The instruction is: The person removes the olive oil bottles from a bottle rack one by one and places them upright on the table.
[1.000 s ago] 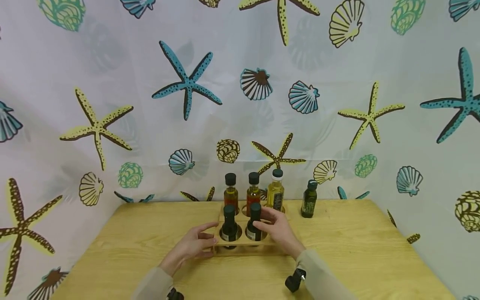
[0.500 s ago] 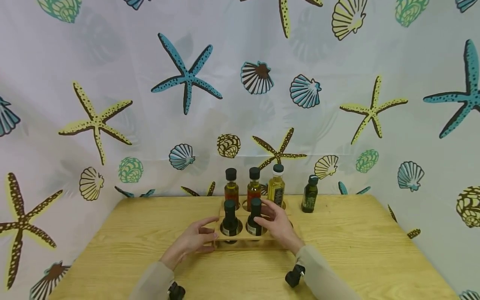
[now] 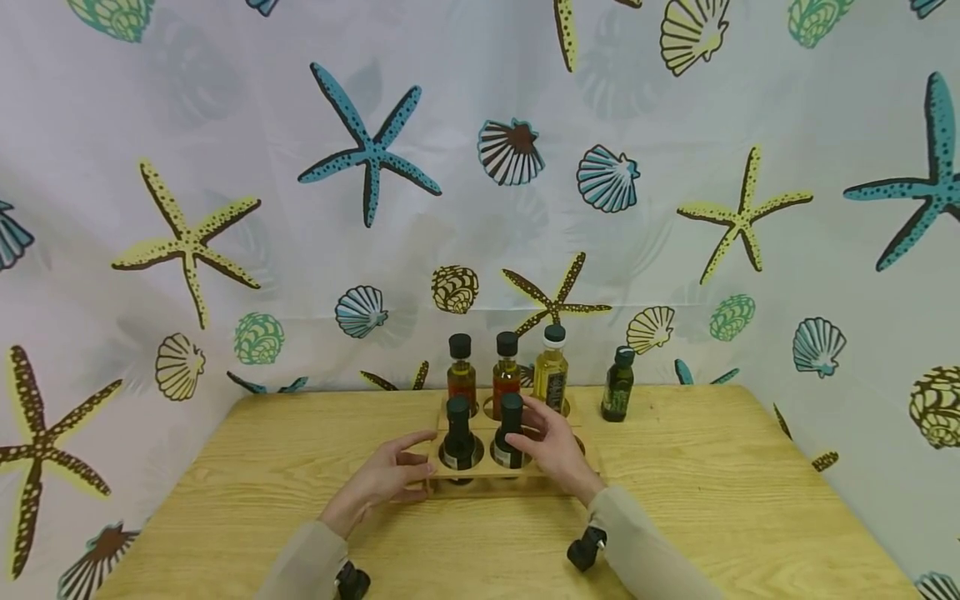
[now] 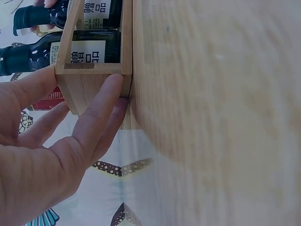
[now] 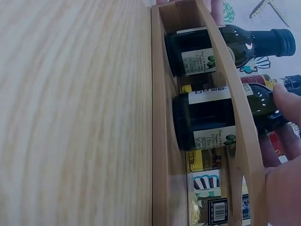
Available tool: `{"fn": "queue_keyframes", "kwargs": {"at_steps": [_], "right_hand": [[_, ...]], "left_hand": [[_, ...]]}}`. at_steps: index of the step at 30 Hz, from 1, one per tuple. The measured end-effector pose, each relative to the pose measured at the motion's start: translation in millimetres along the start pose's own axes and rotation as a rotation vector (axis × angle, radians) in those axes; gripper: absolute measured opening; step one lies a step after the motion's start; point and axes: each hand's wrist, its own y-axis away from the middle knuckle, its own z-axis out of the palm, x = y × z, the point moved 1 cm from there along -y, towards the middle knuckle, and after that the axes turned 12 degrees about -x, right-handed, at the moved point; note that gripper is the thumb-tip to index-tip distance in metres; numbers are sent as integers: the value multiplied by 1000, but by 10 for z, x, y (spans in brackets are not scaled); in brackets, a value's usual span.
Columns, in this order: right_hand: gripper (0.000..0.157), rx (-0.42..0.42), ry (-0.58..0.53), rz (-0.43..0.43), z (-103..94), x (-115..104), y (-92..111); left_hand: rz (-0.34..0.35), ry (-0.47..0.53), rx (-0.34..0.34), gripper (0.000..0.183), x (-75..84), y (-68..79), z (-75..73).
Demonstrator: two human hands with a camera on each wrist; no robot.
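A two-tier wooden rack [image 3: 480, 469] holds several bottles upright in round holes. My left hand [image 3: 384, 477] rests on the rack's left end; in the left wrist view its fingers lie fairly straight along the end panel [image 4: 89, 84]. My right hand [image 3: 557, 447] grips the neck of a dark green olive oil bottle [image 3: 512, 417] in the middle front hole, thumb on the near side, fingers behind. That bottle [image 5: 211, 115] stands with its base down in the rack. A matching olive oil bottle [image 3: 458, 425] sits in the left front hole. The right front hole is partly hidden by my right hand.
Two dark-capped bottles with red labels [image 3: 461, 383] [image 3: 506, 379] and a yellow oil bottle [image 3: 551, 379] fill the back row. Another small dark green bottle [image 3: 618, 387] stands on the wooden table [image 3: 712, 467], right of the rack. A shell-patterned cloth [image 3: 420, 250] hangs behind.
The head view has tilted down slightly, so everything appears higher in the frame. Both hands keep their places on the rack and the olive oil bottle, which stays in its hole.
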Motion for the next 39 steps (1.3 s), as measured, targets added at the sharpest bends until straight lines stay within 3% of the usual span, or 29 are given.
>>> {"fn": "queue_keyframes", "kwargs": {"at_steps": [3, 8, 17, 25, 32, 39], "right_hand": [[62, 1, -11, 1, 21, -144, 66], [65, 32, -29, 14, 21, -167, 85], [69, 76, -87, -18, -8, 32, -40], [65, 76, -45, -109, -118, -63, -80], [69, 84, -57, -59, -239, -138, 7], [67, 88, -57, -76, -371, -176, 19]], "left_hand": [[-1, -1, -1, 59, 1, 5, -4], [-9, 4, 12, 58, -7, -9, -1], [-18, 15, 30, 57, -22, -8, 20], [2, 11, 27, 58, -15, 12, 25], [-24, 16, 24, 59, -19, 4, 40], [-22, 19, 25, 59, -5, -7, 25]]}}
